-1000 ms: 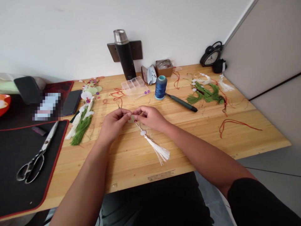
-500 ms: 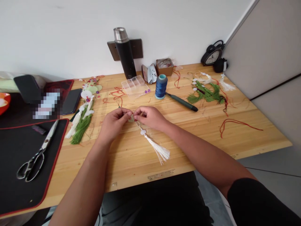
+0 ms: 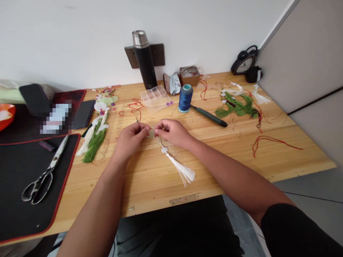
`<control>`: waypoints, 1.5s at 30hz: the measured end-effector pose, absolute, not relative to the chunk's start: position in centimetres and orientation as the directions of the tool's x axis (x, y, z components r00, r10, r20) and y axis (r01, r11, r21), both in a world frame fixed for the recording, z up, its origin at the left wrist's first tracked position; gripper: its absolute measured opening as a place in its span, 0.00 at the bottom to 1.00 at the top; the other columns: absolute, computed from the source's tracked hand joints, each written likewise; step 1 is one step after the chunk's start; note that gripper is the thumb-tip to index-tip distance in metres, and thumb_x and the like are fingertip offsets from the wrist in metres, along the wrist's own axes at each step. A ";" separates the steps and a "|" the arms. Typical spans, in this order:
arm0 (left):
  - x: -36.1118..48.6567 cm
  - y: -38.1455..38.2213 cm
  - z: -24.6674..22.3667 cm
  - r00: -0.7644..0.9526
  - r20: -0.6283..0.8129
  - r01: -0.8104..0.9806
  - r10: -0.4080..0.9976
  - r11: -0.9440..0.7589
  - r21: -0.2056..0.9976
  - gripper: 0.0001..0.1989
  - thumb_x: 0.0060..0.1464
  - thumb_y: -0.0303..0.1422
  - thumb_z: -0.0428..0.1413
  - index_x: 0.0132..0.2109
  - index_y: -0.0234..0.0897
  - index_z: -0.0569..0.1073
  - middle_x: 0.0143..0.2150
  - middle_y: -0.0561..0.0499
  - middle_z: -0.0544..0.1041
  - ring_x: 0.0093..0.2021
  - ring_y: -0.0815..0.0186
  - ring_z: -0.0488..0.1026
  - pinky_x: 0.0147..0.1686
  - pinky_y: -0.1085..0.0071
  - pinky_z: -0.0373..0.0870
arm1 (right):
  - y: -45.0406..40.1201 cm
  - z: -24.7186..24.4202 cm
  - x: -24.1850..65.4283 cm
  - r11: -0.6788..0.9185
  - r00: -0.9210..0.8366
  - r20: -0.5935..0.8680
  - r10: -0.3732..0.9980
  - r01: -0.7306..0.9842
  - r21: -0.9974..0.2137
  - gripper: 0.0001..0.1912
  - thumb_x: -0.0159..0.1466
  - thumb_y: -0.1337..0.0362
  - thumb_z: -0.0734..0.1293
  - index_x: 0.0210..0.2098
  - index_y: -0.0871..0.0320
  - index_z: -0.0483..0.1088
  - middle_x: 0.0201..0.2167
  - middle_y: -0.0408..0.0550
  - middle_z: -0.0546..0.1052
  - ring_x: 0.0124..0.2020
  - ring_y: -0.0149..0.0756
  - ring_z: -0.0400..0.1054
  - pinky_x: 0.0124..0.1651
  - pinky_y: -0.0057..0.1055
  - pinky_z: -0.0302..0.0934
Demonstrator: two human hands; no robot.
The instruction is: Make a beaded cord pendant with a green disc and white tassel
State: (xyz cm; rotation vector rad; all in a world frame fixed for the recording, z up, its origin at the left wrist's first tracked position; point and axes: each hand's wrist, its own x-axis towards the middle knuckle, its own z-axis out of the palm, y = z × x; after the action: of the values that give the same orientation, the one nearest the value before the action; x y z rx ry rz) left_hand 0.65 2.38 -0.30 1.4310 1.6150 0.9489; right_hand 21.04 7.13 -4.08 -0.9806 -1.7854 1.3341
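My left hand [image 3: 133,138] pinches the left edge of a small pale green disc [image 3: 152,134] between thumb and forefinger. Close beside it, my right hand [image 3: 171,132] is closed in a pinch at the disc's right side, where a bit of red shows under the fingertips. From there a looped cream cord leads to a white flower-shaped bead [image 3: 164,150] and a white tassel [image 3: 183,169] that lies fanned out on the wooden table [image 3: 144,185]. The fingers hide the exact point where cord and disc meet.
Behind my hands stand a blue thread spool [image 3: 185,99], a dark green pen-like tool [image 3: 209,116], a clear compartment box [image 3: 155,97] and a black flask [image 3: 145,64]. Green and white tassels [image 3: 93,142] lie left, more green tassels [image 3: 239,104] right. Scissors [image 3: 50,169] rest on a black mat [image 3: 16,171].
My right hand has shifted slightly away from my left, and a little more of the pale disc shows between them. The whole view has moved a little.
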 end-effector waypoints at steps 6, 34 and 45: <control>0.7 2.4 -0.2 -0.069 -0.053 0.431 0.996 0.078 0.899 0.15 0.59 0.46 0.64 0.38 0.39 0.81 0.31 0.51 0.80 0.31 0.65 0.70 0.34 0.67 0.63 | 7.3 -4.1 21.0 0.198 -0.478 0.100 0.873 0.158 -0.967 0.06 0.68 0.59 0.73 0.39 0.55 0.77 0.37 0.45 0.84 0.37 0.36 0.75 0.43 0.33 0.68; 1.0 2.2 0.1 -0.033 -0.043 0.438 0.999 0.053 0.897 0.14 0.60 0.46 0.64 0.39 0.39 0.82 0.33 0.51 0.81 0.32 0.64 0.72 0.36 0.68 0.67 | 7.3 -4.1 20.8 0.191 -0.480 0.068 0.875 0.211 -0.959 0.04 0.67 0.63 0.74 0.40 0.56 0.79 0.36 0.43 0.82 0.36 0.34 0.74 0.40 0.31 0.67; 0.8 2.3 -0.4 -0.026 -0.037 0.410 0.999 0.045 0.911 0.15 0.60 0.46 0.64 0.41 0.39 0.83 0.34 0.51 0.82 0.33 0.64 0.72 0.36 0.68 0.67 | 7.0 -4.0 20.7 0.204 -0.476 0.074 0.876 0.227 -0.952 0.07 0.66 0.59 0.75 0.40 0.55 0.78 0.35 0.43 0.82 0.35 0.35 0.73 0.40 0.32 0.66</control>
State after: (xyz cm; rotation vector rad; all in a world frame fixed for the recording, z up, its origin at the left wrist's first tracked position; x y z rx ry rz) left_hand 0.82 2.32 -0.42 1.4713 1.5471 0.9598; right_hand 20.71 7.04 -4.04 -1.0265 -1.8397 1.2931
